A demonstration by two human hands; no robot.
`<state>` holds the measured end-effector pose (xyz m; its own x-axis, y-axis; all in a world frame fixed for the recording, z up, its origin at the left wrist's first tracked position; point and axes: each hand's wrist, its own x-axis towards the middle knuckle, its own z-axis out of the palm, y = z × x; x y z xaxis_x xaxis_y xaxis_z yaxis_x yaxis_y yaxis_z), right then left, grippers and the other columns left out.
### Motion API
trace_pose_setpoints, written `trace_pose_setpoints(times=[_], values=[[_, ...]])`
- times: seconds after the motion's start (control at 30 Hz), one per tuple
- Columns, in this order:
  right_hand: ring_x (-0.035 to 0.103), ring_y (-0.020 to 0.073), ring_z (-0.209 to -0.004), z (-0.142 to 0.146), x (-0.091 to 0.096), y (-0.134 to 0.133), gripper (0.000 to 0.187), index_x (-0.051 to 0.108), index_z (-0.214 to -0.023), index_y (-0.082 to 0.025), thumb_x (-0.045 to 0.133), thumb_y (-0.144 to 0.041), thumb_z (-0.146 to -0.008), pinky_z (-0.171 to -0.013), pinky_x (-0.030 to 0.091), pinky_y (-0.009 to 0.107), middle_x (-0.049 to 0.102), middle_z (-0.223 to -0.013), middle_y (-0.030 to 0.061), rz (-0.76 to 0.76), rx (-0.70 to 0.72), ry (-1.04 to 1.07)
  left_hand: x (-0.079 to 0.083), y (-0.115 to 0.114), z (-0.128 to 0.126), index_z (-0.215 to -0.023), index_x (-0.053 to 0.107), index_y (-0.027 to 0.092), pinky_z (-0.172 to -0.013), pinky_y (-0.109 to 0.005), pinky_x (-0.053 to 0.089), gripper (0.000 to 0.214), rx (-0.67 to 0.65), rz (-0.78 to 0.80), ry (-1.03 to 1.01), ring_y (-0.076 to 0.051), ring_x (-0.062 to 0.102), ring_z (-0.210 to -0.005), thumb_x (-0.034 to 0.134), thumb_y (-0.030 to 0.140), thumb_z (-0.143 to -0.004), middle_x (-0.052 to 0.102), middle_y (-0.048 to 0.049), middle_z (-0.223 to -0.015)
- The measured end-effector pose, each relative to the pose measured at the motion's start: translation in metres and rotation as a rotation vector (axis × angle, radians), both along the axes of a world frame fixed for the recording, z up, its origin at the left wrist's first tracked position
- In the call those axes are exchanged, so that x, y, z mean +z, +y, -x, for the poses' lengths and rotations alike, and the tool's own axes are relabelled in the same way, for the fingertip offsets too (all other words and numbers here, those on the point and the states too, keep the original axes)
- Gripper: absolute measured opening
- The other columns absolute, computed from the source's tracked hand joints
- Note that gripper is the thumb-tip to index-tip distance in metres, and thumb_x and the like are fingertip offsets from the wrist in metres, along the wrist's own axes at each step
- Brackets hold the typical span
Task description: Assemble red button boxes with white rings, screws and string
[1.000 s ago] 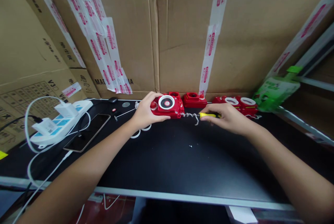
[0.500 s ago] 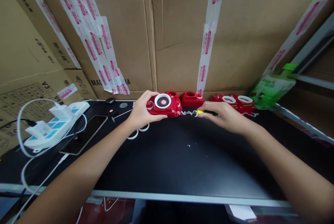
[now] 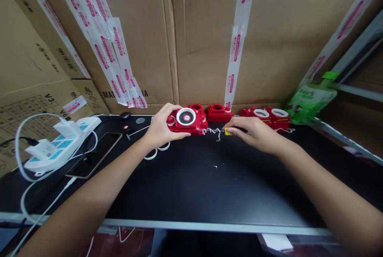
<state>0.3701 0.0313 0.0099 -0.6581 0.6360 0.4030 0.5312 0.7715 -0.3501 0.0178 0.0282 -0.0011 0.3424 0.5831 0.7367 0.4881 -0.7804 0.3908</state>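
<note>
My left hand [image 3: 164, 126] is closed round a red box-shaped device [image 3: 196, 124], which has a white ring about a dark round centre and a red knob at its left end. In my right hand [image 3: 249, 131] is a screwdriver with a yellow-ended handle [image 3: 228, 131]; most of the handle is hidden by my fingers. Its thin shaft points left at the device's right side. A pale coiled cord [image 3: 218, 134] hangs from that side around the shaft. Whether the tip sits in a screw is too small to tell.
More red devices [image 3: 220, 113] stand along the cardboard wall [image 3: 203, 49]. Two white rings [image 3: 151, 155] and a small screw [image 3: 215, 166] lie on the black table [image 3: 179, 197]. A phone [image 3: 94, 155] and a power strip [image 3: 64, 145] are left; a green pouch [image 3: 311, 101] stands right.
The loose end of the pale cord has dropped from the screwdriver's handle and now hangs lower. My right hand has turned slightly on the handle; the left hand keeps its hold.
</note>
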Motion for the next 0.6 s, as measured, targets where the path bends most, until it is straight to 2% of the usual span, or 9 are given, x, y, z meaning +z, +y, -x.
trace_pose_setpoints(times=[0.1, 0.17, 0.2, 0.3, 0.4, 0.43, 0.53, 0.6], values=[[0.072, 0.0240, -0.087, 0.0008, -0.0017, -0.0005, 0.038, 0.070, -0.111, -0.022, 0.077, -0.055, -0.095, -0.078, 0.057, 0.037, 0.077, -0.102, 0.0085, -0.005, -0.036, 0.037, 0.0017, -0.0013, -0.0003, -0.125, 0.064, 0.026, -0.093, -0.044, 0.058, 0.069, -0.010, 0.003, 0.019, -0.026, 0.069, -0.105, 0.099, 0.043, -0.068, 0.069, -0.0063, -0.118], [0.068, 0.0222, -0.082, 0.0006, -0.0003, -0.0020, 0.042, 0.067, -0.104, -0.022, 0.086, -0.056, -0.086, -0.073, 0.056, 0.035, 0.073, -0.097, 0.0073, -0.028, -0.035, 0.080, 0.0017, -0.0014, -0.0007, -0.124, 0.063, 0.027, -0.093, -0.045, 0.059, 0.069, -0.016, 0.008, 0.014, -0.027, 0.070, -0.105, 0.100, 0.044, -0.068, 0.069, -0.0062, -0.118], [0.067, 0.0216, -0.081, 0.0003, 0.0010, -0.0028, 0.040, 0.066, -0.100, -0.023, 0.085, -0.055, -0.087, -0.073, 0.056, 0.035, 0.073, -0.095, 0.0069, -0.035, -0.024, 0.096, 0.0015, -0.0012, -0.0007, -0.124, 0.063, 0.027, -0.093, -0.045, 0.059, 0.069, -0.018, 0.010, 0.009, -0.027, 0.070, -0.105, 0.100, 0.044, -0.067, 0.069, -0.0061, -0.118], [0.070, 0.0203, -0.077, 0.0001, 0.0045, -0.0042, 0.031, 0.070, -0.097, -0.023, 0.076, -0.053, -0.096, -0.072, 0.054, 0.034, 0.074, -0.090, 0.0052, 0.023, -0.017, 0.079, 0.0011, -0.0002, -0.0001, -0.124, 0.063, 0.028, -0.092, -0.046, 0.059, 0.069, -0.010, 0.010, -0.004, -0.027, 0.070, -0.104, 0.100, 0.044, -0.067, 0.069, -0.0062, -0.116], [0.069, 0.0185, -0.066, 0.0009, 0.0036, -0.0029, 0.036, 0.074, -0.100, -0.023, 0.054, -0.050, -0.110, -0.069, 0.053, 0.034, 0.074, -0.080, 0.0033, 0.099, -0.041, 0.005, 0.0013, 0.0005, 0.0008, -0.124, 0.063, 0.028, -0.093, -0.048, 0.060, 0.069, -0.002, 0.011, -0.014, -0.028, 0.069, -0.104, 0.099, 0.046, -0.067, 0.069, -0.0065, -0.116], [0.070, 0.0192, -0.068, 0.0013, 0.0024, -0.0022, 0.035, 0.074, -0.103, -0.023, 0.053, -0.050, -0.109, -0.071, 0.054, 0.035, 0.075, -0.083, 0.0039, 0.096, -0.044, -0.001, 0.0014, 0.0005, 0.0010, -0.124, 0.063, 0.028, -0.093, -0.048, 0.060, 0.069, -0.004, 0.011, -0.013, -0.028, 0.069, -0.104, 0.099, 0.046, -0.067, 0.069, -0.0065, -0.117], [0.072, 0.0233, -0.084, 0.0018, -0.0005, -0.0017, 0.036, 0.071, -0.110, -0.022, 0.077, -0.054, -0.095, -0.077, 0.057, 0.036, 0.077, -0.100, 0.0076, 0.026, -0.036, 0.053, 0.0017, 0.0002, 0.0007, -0.124, 0.063, 0.027, -0.094, -0.047, 0.060, 0.070, -0.008, 0.003, -0.006, -0.027, 0.069, -0.104, 0.099, 0.047, -0.067, 0.069, -0.0062, -0.117], [0.071, 0.0235, -0.086, 0.0017, 0.0000, -0.0029, 0.038, 0.068, -0.106, -0.022, 0.084, -0.052, -0.089, -0.076, 0.057, 0.036, 0.076, -0.101, 0.0083, -0.002, -0.023, 0.088, 0.0021, -0.0003, 0.0003, -0.123, 0.063, 0.027, -0.094, -0.046, 0.059, 0.070, -0.007, 0.004, -0.016, -0.027, 0.069, -0.104, 0.099, 0.047, -0.067, 0.069, -0.0063, -0.116]])
